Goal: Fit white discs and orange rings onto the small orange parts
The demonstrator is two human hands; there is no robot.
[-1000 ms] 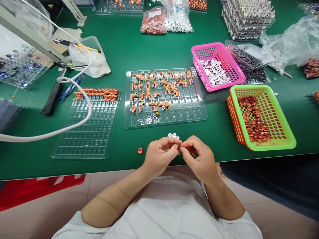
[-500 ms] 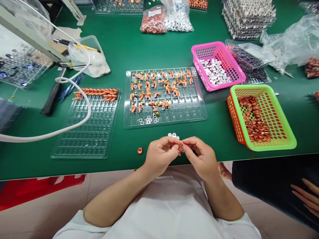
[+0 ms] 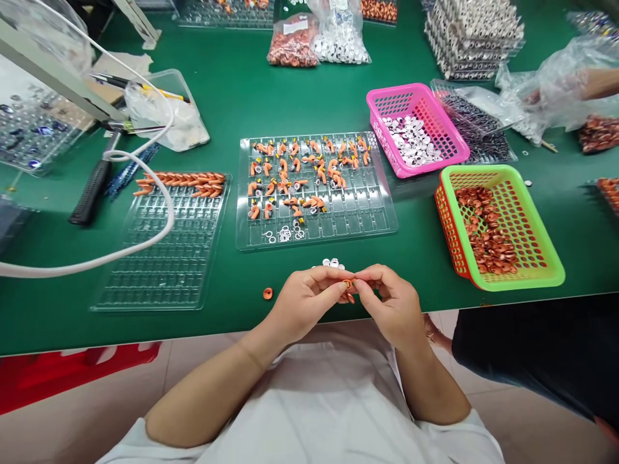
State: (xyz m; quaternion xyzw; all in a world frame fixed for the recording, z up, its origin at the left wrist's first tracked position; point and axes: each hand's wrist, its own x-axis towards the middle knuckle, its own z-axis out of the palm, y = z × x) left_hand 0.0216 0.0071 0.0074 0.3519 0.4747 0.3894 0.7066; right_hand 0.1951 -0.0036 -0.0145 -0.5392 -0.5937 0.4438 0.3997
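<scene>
Fingertips together at the table's front edge, my left hand [image 3: 309,298] and my right hand [image 3: 391,303] both pinch a small copper-coloured part [image 3: 348,284]. Its exact kind is hard to make out, since the fingers cover much of it. Several white round pieces [image 3: 333,263] lie just beyond my hands. To the left sits a single copper-coloured cup-shaped piece [image 3: 267,294]. Farther back, a clear compartment tray [image 3: 358,222] holds several orange curved parts [image 3: 294,166] and, in its front row, white rings [image 3: 285,233].
A pink basket [image 3: 411,171] of white pieces and a green basket [image 3: 551,274] of copper pieces stand at right. Another clear tray [image 3: 159,258], a hammer [image 3: 93,190] and a white cable [image 3: 120,254] lie left. A co-worker's arm [image 3: 599,84] reaches over plastic bags at right.
The view has shifted slightly. My hands stay together, with the small part turned a little and more of it showing. A co-worker's arm has come in at the upper right.
</scene>
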